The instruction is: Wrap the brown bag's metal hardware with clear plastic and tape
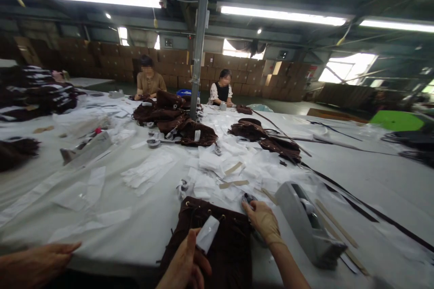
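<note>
A dark brown fringed bag (pixel 220 253) with brass eyelets along its top edge lies in front of me at the table's near side. My left hand (pixel 190 257) is over the bag, its thumb and curled fingers closed on a small white wrapped piece (pixel 208 234). At the bag's upper right corner, my right hand (pixel 263 220) pinches a small dark grey, shiny piece (pixel 249 198); its exact kind is unclear. A grey tape dispenser (pixel 298 221) stands just right of my right hand.
Another person's hand (pixel 44 259) reaches in at the lower left. White paper slips (pixel 206 185) and tan strips (pixel 233 184) litter the table. More brown bags (pixel 169 115) lie around a metal post (pixel 200 40). Two people (pixel 151 82) work across the table. Dark straps (pixel 359 203) trail at right.
</note>
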`<state>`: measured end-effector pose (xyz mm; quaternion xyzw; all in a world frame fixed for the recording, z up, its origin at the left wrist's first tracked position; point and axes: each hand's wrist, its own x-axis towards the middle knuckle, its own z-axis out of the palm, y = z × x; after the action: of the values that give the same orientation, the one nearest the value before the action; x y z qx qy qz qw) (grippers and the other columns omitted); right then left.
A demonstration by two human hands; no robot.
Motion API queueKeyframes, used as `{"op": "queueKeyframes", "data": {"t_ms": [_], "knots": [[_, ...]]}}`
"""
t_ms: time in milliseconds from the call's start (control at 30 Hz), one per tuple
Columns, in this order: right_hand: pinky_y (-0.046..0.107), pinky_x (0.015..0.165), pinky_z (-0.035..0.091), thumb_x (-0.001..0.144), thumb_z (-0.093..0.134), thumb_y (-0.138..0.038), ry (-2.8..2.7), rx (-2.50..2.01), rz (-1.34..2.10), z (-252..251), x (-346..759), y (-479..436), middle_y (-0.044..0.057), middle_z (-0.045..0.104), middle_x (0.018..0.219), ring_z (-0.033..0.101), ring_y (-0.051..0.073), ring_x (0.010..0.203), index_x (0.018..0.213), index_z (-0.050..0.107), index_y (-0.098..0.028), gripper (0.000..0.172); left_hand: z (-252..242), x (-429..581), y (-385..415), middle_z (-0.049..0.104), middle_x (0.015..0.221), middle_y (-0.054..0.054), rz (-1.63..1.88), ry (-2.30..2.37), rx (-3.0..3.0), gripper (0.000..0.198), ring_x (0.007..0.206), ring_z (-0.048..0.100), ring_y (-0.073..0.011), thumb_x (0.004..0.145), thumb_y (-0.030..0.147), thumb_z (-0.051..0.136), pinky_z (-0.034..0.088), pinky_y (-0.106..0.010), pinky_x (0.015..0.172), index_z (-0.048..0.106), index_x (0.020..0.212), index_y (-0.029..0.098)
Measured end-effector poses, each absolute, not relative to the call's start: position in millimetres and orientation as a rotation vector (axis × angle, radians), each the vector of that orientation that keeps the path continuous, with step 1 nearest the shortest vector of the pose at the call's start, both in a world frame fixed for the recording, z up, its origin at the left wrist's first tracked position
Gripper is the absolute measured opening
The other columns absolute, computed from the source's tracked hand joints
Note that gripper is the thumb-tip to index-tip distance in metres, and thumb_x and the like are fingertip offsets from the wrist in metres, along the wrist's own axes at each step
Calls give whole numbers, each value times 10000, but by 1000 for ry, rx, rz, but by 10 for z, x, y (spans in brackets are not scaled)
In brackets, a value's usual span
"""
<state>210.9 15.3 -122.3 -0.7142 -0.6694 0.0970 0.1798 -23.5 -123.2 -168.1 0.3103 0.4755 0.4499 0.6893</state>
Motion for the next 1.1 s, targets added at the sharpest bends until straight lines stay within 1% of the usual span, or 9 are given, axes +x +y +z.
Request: {"op": "queueKeyframes", "data": {"t_ms": [133, 233, 367, 467, 567, 700, 800, 900, 1100], "knots": [[337, 684, 449, 781, 601, -351, -1962, -2066, 268, -1355, 2109, 315, 160, 700, 855, 656, 292, 809, 779, 703, -146, 229, -1529, -833, -1006, 628, 637, -38, 1344, 1494, 1018, 650, 468, 529, -148, 742, 745, 487, 374, -236, 442, 617, 987, 157], [331, 771, 447, 859, 502, -334, -1981, -2017, 203, -1336, 2107, 311, 152, 693, 925, 646, 266, 878, 854, 690, -150, 263, -1458, -1140, -710, 649, 853, -71, 1420, 1638, 944, 675, 688, 602, -189, 719, 695, 574, 442, -264, 590, 542, 1136, 165], [307, 856, 432, 910, 429, -352, -2069, -1656, 96, -1195, 2010, 252, 127, 668, 1013, 615, 234, 947, 974, 667, -162, 312, -1461, -1108, -330, 627, 807, -35, 1283, 1440, 830, 815, 653, 591, -151, 694, 657, 640, 428, -241, 605, 381, 1293, 167], [317, 856, 428, 899, 457, -321, -2146, -1433, 129, -1164, 1783, 189, 108, 665, 1010, 599, 236, 944, 980, 665, -188, 260, -1398, -922, -203, 631, 870, -44, 1269, 1311, 921, 802, 720, 601, -157, 653, 586, 720, 454, -241, 644, 421, 1273, 175], [299, 789, 428, 922, 415, -283, -2203, -1319, 247, -1289, 1506, 98, 84, 667, 853, 599, 209, 837, 806, 655, -201, 280, -1275, -803, -210, 610, 1057, -78, 1224, 1242, 1241, 768, 919, 597, -221, 625, 494, 774, 485, -302, 796, 493, 1284, 216], [295, 704, 417, 970, 289, -276, -2175, -1287, 304, -1543, 1278, -68, 81, 625, 710, 576, 186, 705, 682, 573, -185, 415, -1197, -753, -245, 390, 1393, -140, 752, 1357, 1827, 803, 1238, 405, -419, 503, 442, 854, 364, -518, 1012, 596, 1246, 280], [320, 738, 423, 983, 245, -288, -2109, -1277, 309, -1596, 1257, -173, 94, 628, 737, 574, 196, 735, 713, 570, -176, 437, -1201, -676, -190, 112, 1546, -142, 385, 1494, 2021, 943, 1284, 238, -572, 421, 381, 894, 308, -704, 944, 542, 1296, 356], [330, 811, 447, 984, 283, -306, -1985, -1181, 319, -1546, 1385, -224, 105, 657, 868, 593, 201, 855, 794, 614, -175, 403, -1177, -551, -75, -43, 1578, -82, 179, 1535, 2197, 983, 1289, 178, -606, 475, 301, 865, 307, -781, 850, 437, 1348, 441], [419, 855, 486, 948, 363, -467, -1734, -1386, -160, -1814, 2315, -299, 166, 655, 1004, 600, 272, 958, 903, 685, -133, 465, -1137, -380, 142, 169, 1533, -101, -311, 1523, 2248, 792, 1310, 132, -590, 509, 480, 791, 369, -771, 788, 530, 1254, 417]]}}
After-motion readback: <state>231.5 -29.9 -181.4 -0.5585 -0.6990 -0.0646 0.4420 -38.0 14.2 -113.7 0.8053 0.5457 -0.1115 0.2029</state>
